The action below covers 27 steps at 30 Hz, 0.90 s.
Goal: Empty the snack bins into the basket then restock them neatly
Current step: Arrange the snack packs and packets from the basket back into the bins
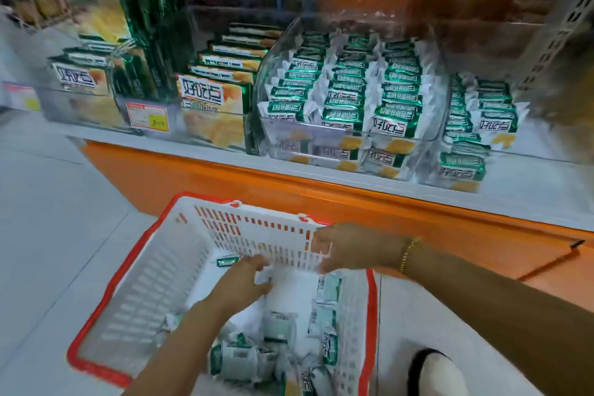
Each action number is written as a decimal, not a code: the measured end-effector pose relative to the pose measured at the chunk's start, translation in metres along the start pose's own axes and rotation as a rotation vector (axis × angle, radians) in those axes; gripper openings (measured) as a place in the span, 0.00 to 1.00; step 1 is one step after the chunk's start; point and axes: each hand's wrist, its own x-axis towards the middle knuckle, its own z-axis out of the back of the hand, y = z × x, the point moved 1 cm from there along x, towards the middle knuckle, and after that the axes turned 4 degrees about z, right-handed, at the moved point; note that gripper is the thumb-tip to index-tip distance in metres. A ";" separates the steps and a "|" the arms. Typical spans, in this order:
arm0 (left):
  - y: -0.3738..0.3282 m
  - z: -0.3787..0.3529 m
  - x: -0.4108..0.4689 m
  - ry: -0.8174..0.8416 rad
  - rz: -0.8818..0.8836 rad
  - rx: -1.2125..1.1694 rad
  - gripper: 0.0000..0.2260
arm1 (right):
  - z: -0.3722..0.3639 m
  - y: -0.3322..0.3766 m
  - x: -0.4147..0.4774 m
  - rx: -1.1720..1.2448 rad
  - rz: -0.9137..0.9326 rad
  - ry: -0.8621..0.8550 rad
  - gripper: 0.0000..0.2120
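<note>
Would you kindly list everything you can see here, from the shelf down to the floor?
clear bins: at least two, transparent, on the shelf
binned packets: many, green and white, in neat rows in the bins
biscuit boxes: many, green and yellow, left part of the shelf
price tag: one, red and yellow, shelf front, left
shelf base: one, orange, below the bins
basket: one, white with red rim, on the floor
loose packets: several, green and white, in the basket
bracelet: one, gold, right wrist
shoe: one, black and white, bottom right
left hand: in the basket, fingers curled on a white packet
right hand: at the basket's far wall, grip unclear
</note>
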 end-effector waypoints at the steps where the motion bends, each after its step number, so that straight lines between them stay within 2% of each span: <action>1: 0.016 -0.006 0.000 0.056 0.060 -0.003 0.23 | -0.022 -0.002 0.019 0.035 -0.029 0.021 0.20; 4: 0.058 -0.022 0.001 0.224 0.194 0.028 0.29 | -0.083 -0.008 0.065 0.113 -0.131 0.143 0.28; 6: 0.076 -0.029 0.006 0.275 0.238 0.042 0.32 | -0.116 -0.010 0.086 0.147 -0.197 0.228 0.32; 10: 0.089 -0.040 0.026 0.176 0.237 0.000 0.31 | -0.164 -0.019 0.111 0.221 -0.309 0.234 0.35; 15: 0.083 -0.058 0.060 0.043 0.195 -0.052 0.29 | -0.209 -0.027 0.128 0.254 -0.365 0.133 0.28; 20: 0.081 -0.081 0.075 0.016 0.318 -0.032 0.32 | -0.235 -0.027 0.134 0.172 -0.330 0.058 0.16; 23: 0.080 -0.089 0.080 -0.009 0.356 0.044 0.34 | -0.240 -0.026 0.135 0.106 -0.305 0.104 0.14; 27: 0.078 -0.091 0.083 0.000 0.451 -0.147 0.30 | -0.230 -0.025 0.136 0.096 -0.352 0.119 0.05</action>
